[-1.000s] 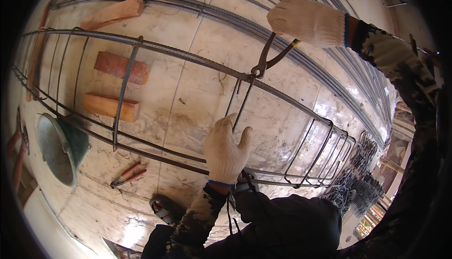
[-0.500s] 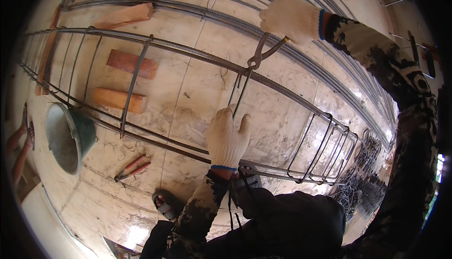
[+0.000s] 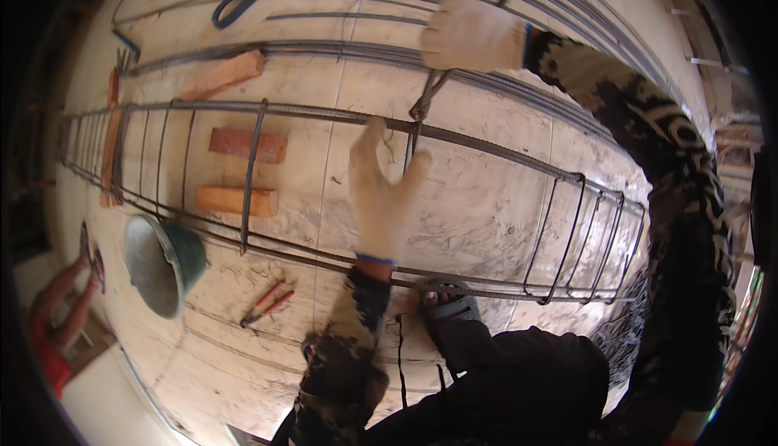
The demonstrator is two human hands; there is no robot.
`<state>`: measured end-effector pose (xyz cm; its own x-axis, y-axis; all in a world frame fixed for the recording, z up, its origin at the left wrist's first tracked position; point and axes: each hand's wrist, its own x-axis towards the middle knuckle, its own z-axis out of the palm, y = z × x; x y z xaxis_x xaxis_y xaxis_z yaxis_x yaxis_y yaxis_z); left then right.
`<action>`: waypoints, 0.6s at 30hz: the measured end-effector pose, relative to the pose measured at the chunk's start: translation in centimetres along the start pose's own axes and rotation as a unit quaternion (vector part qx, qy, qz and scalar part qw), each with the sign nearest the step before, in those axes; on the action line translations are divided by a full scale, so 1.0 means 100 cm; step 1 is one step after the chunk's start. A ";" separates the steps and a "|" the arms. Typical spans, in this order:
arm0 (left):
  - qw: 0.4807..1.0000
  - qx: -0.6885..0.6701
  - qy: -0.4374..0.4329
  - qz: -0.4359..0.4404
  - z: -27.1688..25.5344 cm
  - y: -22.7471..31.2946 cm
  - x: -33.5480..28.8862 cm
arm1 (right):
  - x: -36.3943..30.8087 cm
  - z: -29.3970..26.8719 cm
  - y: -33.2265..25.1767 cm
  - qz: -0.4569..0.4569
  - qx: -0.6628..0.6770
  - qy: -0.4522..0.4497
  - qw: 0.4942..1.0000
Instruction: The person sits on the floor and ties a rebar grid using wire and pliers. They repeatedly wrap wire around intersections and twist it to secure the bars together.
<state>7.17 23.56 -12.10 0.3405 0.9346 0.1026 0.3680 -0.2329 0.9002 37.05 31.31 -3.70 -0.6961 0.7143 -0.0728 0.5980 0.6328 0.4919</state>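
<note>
A long cage of steel reinforcing bars [image 3: 486, 145] lies across the floor in front of me, with rectangular stirrups around it. Gloved in white, my right hand [image 3: 474, 34] grips a pair of pincers [image 3: 429, 89] whose green handle ends stick out above the fist. The pincers' jaws meet the far top bar where a stirrup [image 3: 412, 139] crosses it. My left hand [image 3: 381, 190], also gloved and slightly blurred, reaches over the cage beside that stirrup. Its thumb and fingers are spread apart, with nothing visible between them.
A bucket [image 3: 190, 255] stands by the cage's left part, near red-handled pincers [image 3: 268, 303]. Inside the cage lie a red block [image 3: 247, 144] and an orange block [image 3: 237, 200]. Loose bars [image 3: 348, 49] stretch behind it. Another person's legs [image 3: 66, 292] show at left.
My left hand has moved up from the stirrup's lower part toward the far bar and opened. The right hand has turned the pincers more upright. The whole view has shifted.
</note>
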 end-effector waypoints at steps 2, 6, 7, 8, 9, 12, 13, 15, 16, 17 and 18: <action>0.987 -0.113 -0.108 0.025 0.028 0.037 0.058 | -0.020 -0.013 0.016 -0.046 -0.023 -0.010 0.999; 0.895 -0.106 -0.419 -0.111 0.055 0.027 0.176 | 0.001 -0.007 0.027 -0.083 0.005 0.088 0.993; 0.879 -0.173 -0.421 -0.141 0.064 0.030 0.172 | 0.003 -0.005 0.027 -0.076 0.041 0.100 0.991; 0.858 -0.240 -0.420 -0.171 0.076 0.034 0.164 | 0.002 -0.005 0.024 -0.060 0.044 -0.016 0.997; 0.836 -0.302 -0.411 -0.203 0.081 0.038 0.156 | 0.000 -0.001 0.024 -0.027 0.036 0.039 0.998; 0.849 -0.319 -0.334 -0.256 0.092 0.030 0.156 | -0.008 0.009 0.022 0.069 0.006 0.195 0.978; 0.840 -0.337 -0.329 -0.268 0.087 0.026 0.157 | -0.005 0.011 0.019 0.098 -0.001 0.249 0.964; 0.842 -0.321 -0.295 -0.319 0.082 0.021 0.158 | -0.001 0.016 0.007 0.231 0.063 0.293 0.926; 0.838 -0.319 -0.280 -0.342 0.084 0.021 0.158 | -0.005 0.008 -0.004 0.329 0.127 0.274 0.894; 0.830 -0.321 -0.300 -0.343 0.087 0.012 0.159 | -0.006 -0.002 -0.017 0.423 0.190 0.252 0.849; 0.826 -0.318 -0.318 -0.339 0.089 -0.001 0.166 | 0.001 -0.009 -0.026 0.504 0.220 0.293 0.782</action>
<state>20.49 36.66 -14.24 0.7035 0.4142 -0.5776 0.2001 0.6644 0.7201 35.10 29.48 -4.22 0.2315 0.7387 0.6331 0.9493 -0.0292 -0.3130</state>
